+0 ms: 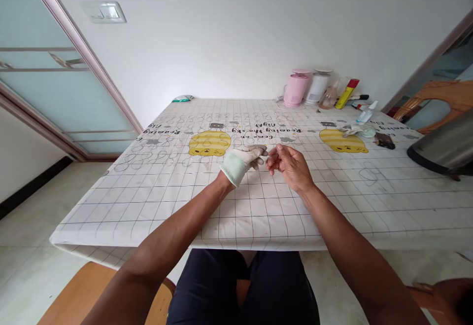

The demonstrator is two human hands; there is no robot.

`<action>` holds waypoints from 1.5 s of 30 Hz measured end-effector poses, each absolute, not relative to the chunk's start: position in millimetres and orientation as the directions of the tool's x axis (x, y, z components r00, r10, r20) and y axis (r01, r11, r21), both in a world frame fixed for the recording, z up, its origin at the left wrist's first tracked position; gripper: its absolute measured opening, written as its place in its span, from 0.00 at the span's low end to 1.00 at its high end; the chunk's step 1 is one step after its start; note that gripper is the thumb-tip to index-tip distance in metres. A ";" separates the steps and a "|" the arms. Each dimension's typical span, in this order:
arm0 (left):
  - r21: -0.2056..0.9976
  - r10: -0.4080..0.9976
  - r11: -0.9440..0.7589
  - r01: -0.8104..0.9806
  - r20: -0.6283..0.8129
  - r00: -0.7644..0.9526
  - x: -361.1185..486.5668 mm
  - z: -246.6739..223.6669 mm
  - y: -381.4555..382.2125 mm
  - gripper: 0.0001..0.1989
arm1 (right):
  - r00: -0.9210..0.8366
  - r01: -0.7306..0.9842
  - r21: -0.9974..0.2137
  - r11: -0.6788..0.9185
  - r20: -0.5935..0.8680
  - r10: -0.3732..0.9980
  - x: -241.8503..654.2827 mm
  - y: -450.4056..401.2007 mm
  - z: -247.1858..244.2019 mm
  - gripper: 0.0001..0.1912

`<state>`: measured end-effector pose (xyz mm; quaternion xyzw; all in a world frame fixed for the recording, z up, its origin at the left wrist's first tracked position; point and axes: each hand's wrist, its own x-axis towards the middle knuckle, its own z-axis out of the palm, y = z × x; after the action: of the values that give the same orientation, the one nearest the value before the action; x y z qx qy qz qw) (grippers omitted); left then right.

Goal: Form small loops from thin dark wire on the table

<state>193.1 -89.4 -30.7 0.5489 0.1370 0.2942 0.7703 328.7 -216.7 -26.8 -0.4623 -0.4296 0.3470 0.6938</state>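
My left hand wears a white work glove with a pale green cuff and rests low over the middle of the table, its fingers pointing right. Bare and just to the right of it is my right hand, with its fingers curled and the fingertips close to the gloved ones. Whether either hand pinches something small between the fingers is too small to make out. Under both hands lies a white checked tablecloth with yellow cartoon prints. Another crumpled glove lies on the right part of the table.
Along the wall stand a pink container, a white container, a bottle and a yellow-red can. A small clear bottle, a black object and a large metal vessel are at right. A green packet lies at back left.
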 end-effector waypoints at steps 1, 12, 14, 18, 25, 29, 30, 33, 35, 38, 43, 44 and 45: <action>0.924 0.609 0.228 -0.307 0.110 0.786 194.4 -30.9 -89.3 0.20 | 0.398 -0.112 -0.941 0.320 0.252 0.882 328.0 -215.3 -28.1 0.24; 0.957 0.636 0.236 -0.169 -0.021 0.772 199.6 -30.6 -96.1 0.10 | 0.511 -0.026 -0.983 0.180 0.141 0.848 334.0 -196.6 -52.0 0.22; 0.953 0.660 0.257 -0.158 -0.054 0.749 198.7 -29.2 -97.9 0.07 | 0.518 -0.030 -0.987 0.156 0.119 0.847 336.4 -196.3 -53.1 0.22; 0.938 0.703 0.285 -0.199 -0.063 0.709 195.8 -24.9 -100.2 0.09 | 0.498 -0.187 -0.962 0.200 0.083 0.863 337.4 -199.0 -49.6 0.21; 0.954 0.729 0.269 -0.133 -0.111 0.675 202.0 -30.4 -93.7 0.08 | 0.567 0.145 -0.968 0.205 0.251 0.785 328.1 -196.7 -53.1 0.18; 0.974 0.720 0.223 -0.049 -0.131 0.681 207.0 -34.4 -91.7 0.07 | 0.565 0.290 -0.950 0.117 0.268 0.780 328.4 -194.7 -56.2 0.16; 0.977 0.720 0.210 -0.032 -0.132 0.682 207.4 -34.4 -92.0 0.08 | 0.563 0.294 -0.951 0.100 0.257 0.785 328.8 -194.4 -56.4 0.15; 0.982 0.715 0.187 0.007 -0.141 0.685 207.6 -33.1 -93.9 0.07 | 0.563 0.289 -0.956 0.054 0.216 0.798 329.6 -193.6 -56.4 0.17; 0.985 0.706 0.175 0.012 -0.134 0.695 208.1 -32.8 -94.8 0.06 | 0.569 0.295 -0.955 0.036 0.206 0.796 329.7 -193.1 -56.6 0.17; 0.983 0.686 0.180 0.023 -0.142 0.714 210.0 -34.1 -94.3 0.05 | 0.578 0.322 -0.947 -0.007 0.191 0.793 330.1 -192.4 -57.1 0.16; 0.984 0.708 0.178 0.023 -0.144 0.691 209.9 -34.2 -91.7 0.06 | 0.582 0.256 -0.966 0.038 0.185 0.792 329.6 -190.2 -55.8 0.17; 0.985 0.716 0.174 0.009 -0.133 0.686 209.0 -33.3 -91.7 0.07 | 0.584 0.237 -0.969 0.065 0.196 0.788 328.7 -189.8 -55.5 0.18; 0.986 0.720 0.170 -0.004 -0.121 0.683 208.1 -32.5 -92.0 0.08 | 0.588 0.229 -0.970 0.086 0.208 0.782 327.7 -189.5 -55.4 0.18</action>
<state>208.1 -92.0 -32.5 0.5906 0.3033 0.2577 0.7020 327.7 -189.5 -55.4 -0.6383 -0.3958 0.2224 0.6216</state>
